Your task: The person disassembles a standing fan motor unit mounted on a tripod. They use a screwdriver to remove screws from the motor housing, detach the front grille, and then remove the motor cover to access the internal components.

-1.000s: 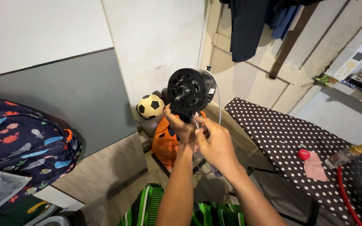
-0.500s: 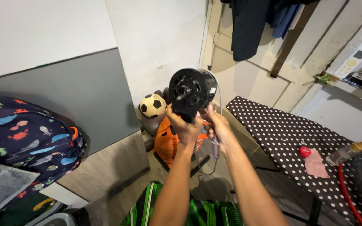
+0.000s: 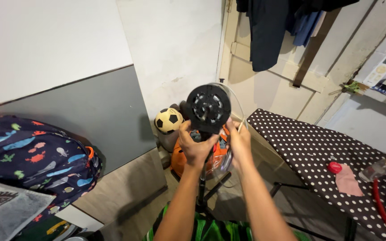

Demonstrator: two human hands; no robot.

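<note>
A black round fan motor head (image 3: 208, 107) sits on top of a thin black stand pole (image 3: 202, 187), facing me. My left hand (image 3: 195, 147) is wrapped around the neck just under the motor head. My right hand (image 3: 240, 143) is at the right side of the head, its fingers closed on a clear plastic cover (image 3: 229, 158). The cover hangs down beside the pole and curves up around the right of the motor. The pole's foot is hidden behind my arms.
A football (image 3: 168, 120) and an orange bag (image 3: 182, 163) lie on the floor behind the fan. On the right is a polka-dot ironing board (image 3: 304, 143) with a red knob (image 3: 334, 167), pink cloth (image 3: 348, 180) and bottle (image 3: 383, 166). A dark sea-animal backpack (image 3: 27, 156) is at left.
My right hand has moved off my left hand to the right side of the motor head and now holds the clear plastic. The left hand keeps its grip.
</note>
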